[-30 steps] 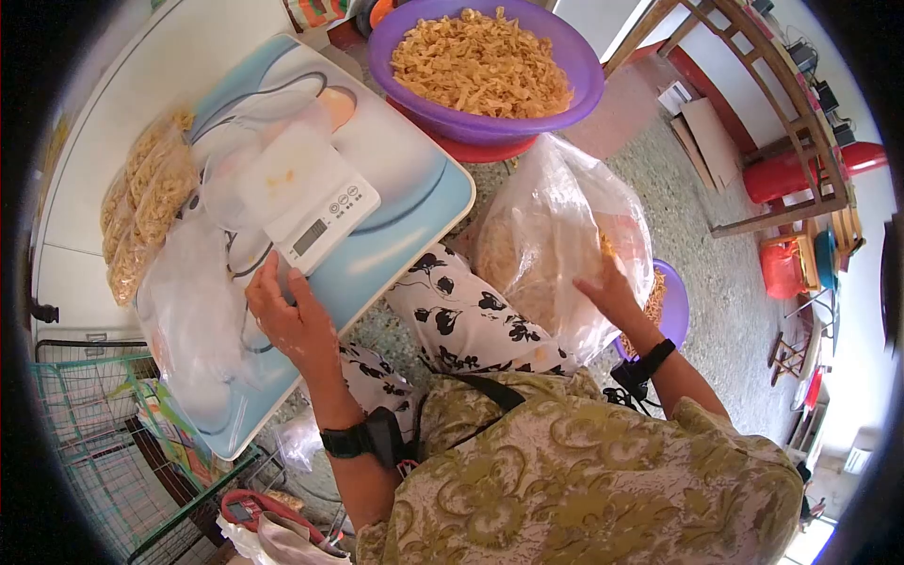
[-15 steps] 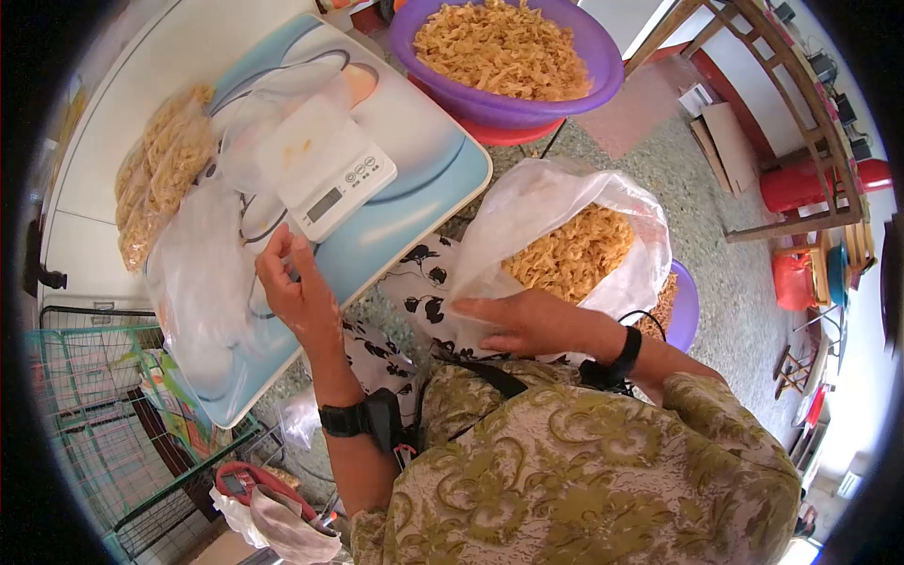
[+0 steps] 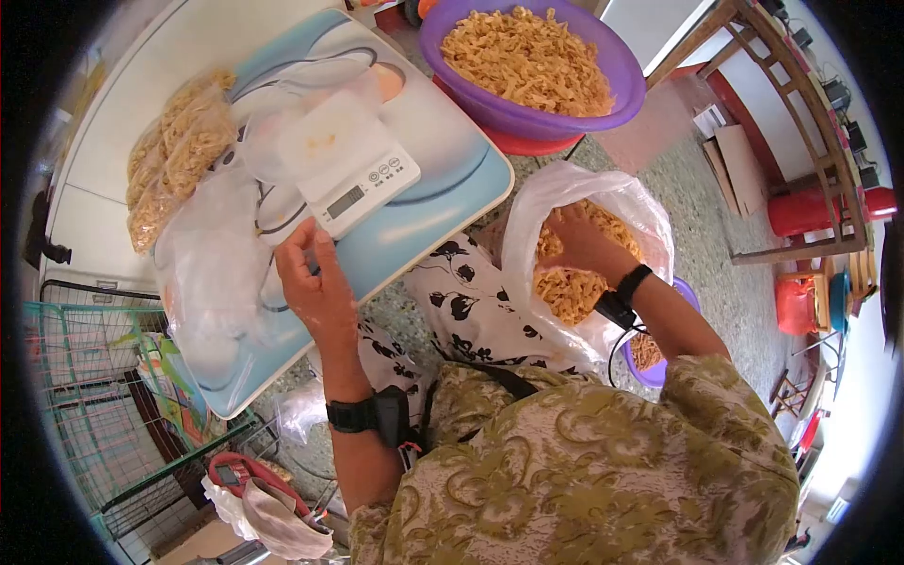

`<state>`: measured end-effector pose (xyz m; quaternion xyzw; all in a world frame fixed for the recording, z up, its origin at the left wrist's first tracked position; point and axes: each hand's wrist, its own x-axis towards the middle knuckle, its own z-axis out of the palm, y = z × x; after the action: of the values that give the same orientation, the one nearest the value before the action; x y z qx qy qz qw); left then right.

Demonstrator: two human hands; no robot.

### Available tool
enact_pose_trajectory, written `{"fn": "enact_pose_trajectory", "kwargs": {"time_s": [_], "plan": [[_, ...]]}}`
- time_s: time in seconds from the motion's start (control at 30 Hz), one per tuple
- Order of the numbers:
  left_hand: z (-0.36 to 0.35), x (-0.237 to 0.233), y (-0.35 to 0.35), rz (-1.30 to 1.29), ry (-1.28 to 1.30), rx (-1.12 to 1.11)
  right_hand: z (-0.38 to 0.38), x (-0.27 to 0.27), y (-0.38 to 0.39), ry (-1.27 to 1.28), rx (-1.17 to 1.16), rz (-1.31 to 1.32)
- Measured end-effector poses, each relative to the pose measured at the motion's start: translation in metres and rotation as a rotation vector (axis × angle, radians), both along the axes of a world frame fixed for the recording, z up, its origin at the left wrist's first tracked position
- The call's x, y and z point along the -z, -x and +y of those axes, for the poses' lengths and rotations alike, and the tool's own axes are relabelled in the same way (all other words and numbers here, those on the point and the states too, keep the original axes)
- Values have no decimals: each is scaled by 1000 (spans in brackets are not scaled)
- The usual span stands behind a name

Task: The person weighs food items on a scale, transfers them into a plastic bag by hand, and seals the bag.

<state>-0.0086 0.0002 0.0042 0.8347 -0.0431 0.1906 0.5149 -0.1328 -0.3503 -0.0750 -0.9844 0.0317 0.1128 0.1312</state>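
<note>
My left hand is at the table edge just below the white digital scale, fingers curled and apart, holding nothing. A clear bag or sheet lies over the scale, with small yellowish bits on it. Empty clear plastic bags lie left of that hand. My right hand is inside the large open white bag, touching the dried yellowish pieces, with its fingers spread. Filled clear bags rest at the table's far left.
The blue patterned table spans the left. A purple basin full of yellowish pieces stands beyond it, and a smaller purple basin sits behind the white bag. Wire racks are at lower left, and a wooden frame at right.
My right hand has moved from the near side of the white bag into its opening, onto the pieces. The bag's mouth looks wider and more upright. The view has shifted slightly.
</note>
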Motion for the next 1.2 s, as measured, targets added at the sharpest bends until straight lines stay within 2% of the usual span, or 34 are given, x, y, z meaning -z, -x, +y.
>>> {"fn": "enact_pose_trajectory", "kwargs": {"time_s": [0.03,0.1,0.13,0.2,0.3,0.4,0.53,0.63,0.7,0.73,0.8,0.87,1.0,1.1,1.17,1.2], "plan": [[-1,-4,1,4,-19,0,2,9,-3,-1,-6,-2],[1,-6,1,10,-41,-12,11,29,-8,-33,-244,-25],[1,-4,0,-2,-58,-7,16,45,-9,-35,-252,-23],[3,1,-1,-11,-73,-2,26,73,-6,132,-341,85],[4,3,-3,-49,-101,5,32,89,-3,65,-283,-41],[3,1,-2,-37,-121,10,52,71,-9,149,-139,-16],[4,4,-4,-66,-109,21,48,73,-12,29,-121,-105],[5,4,-4,-52,-105,16,44,63,-11,54,-174,-23],[4,2,-3,-36,-106,12,39,49,0,-174,-141,-260],[2,-1,-2,-26,-92,10,34,44,2,-176,-143,-259],[2,-2,-2,-14,-76,14,24,31,5,-101,-69,-83],[4,1,-3,-74,-133,13,23,-2,10,-42,-86,-82],[4,2,-3,-66,-120,13,4,-25,21,-135,-46,-142],[4,2,-3,-70,-117,19,-9,-23,30,-274,73,-164],[4,3,-3,-90,-103,19,-12,-28,35,-512,395,-44],[4,3,-3,-89,-104,21,-10,-34,35,-513,397,-44]]}}
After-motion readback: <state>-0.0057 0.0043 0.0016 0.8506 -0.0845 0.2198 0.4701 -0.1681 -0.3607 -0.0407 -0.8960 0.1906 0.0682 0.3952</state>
